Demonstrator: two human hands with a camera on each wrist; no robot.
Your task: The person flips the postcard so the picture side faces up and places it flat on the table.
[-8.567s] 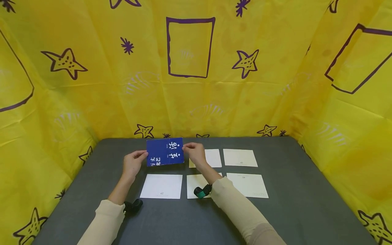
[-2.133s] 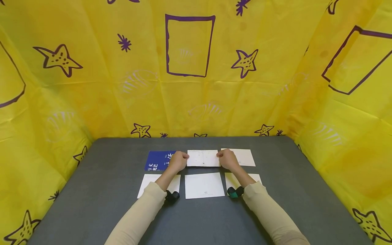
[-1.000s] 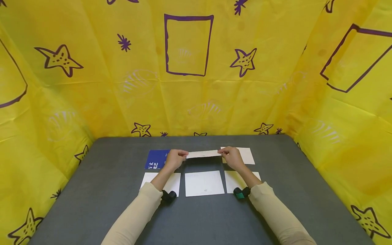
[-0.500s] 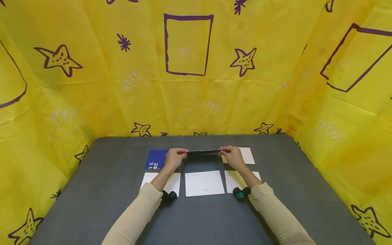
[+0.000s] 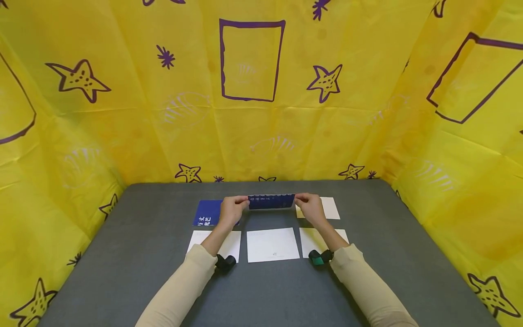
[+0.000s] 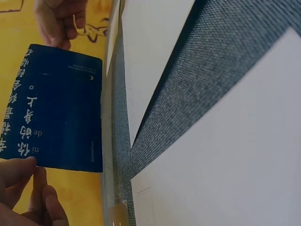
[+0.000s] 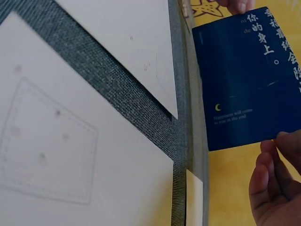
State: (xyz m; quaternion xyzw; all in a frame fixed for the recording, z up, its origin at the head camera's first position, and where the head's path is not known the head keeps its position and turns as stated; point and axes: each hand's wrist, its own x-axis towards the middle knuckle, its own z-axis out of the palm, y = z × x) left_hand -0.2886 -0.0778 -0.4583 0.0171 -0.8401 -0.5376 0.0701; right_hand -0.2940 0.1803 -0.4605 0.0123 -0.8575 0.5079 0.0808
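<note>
A dark blue postcard (image 5: 271,202) with white Chinese characters is held up over the back row, tilted toward the head camera. My left hand (image 5: 232,210) pinches its left edge between thumb and fingers, and my right hand (image 5: 310,209) pinches its right edge. Both wrist views show the printed blue face; a small yellow moon and fine English text stand out on the postcard (image 7: 244,84) in the right wrist view. Left of it lies another blue postcard (image 5: 207,212), face up and partly covered by my left hand. Behind my right hand a white-backed postcard (image 5: 330,208) lies flat.
Three white-backed postcards form the front row: a left one (image 5: 198,237) and a right one (image 5: 339,234), each partly under a forearm, and a middle one (image 5: 273,245). The dark grey table (image 5: 261,295) ends at a yellow patterned cloth (image 5: 253,136) at the back and sides.
Both hands have turned the middle back postcard over from its white side, through edge-on, to its blue side, raising it slightly. Earlier, the left back postcard was held and then laid blue side up.
</note>
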